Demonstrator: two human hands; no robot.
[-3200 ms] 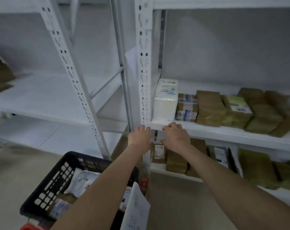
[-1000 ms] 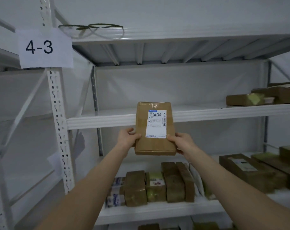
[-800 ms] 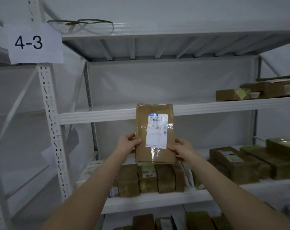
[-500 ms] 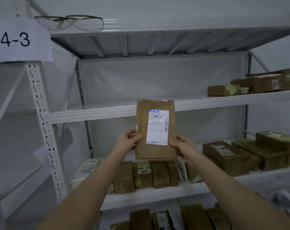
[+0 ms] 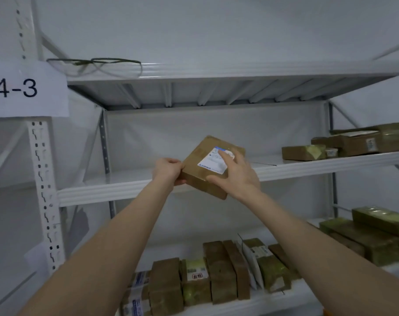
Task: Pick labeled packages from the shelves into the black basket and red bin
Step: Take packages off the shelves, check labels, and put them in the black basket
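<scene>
Fingers of your left hand (image 5: 167,170) are pinching one corner of the labeled package (image 5: 194,166); your right hand (image 5: 238,176) is clasping across its label (image 5: 211,161), steadying it tilted above the middle shelf (image 5: 102,191), likely for reading.

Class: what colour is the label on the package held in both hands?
White, with a blue strip at its top, on the label; head view.
</scene>
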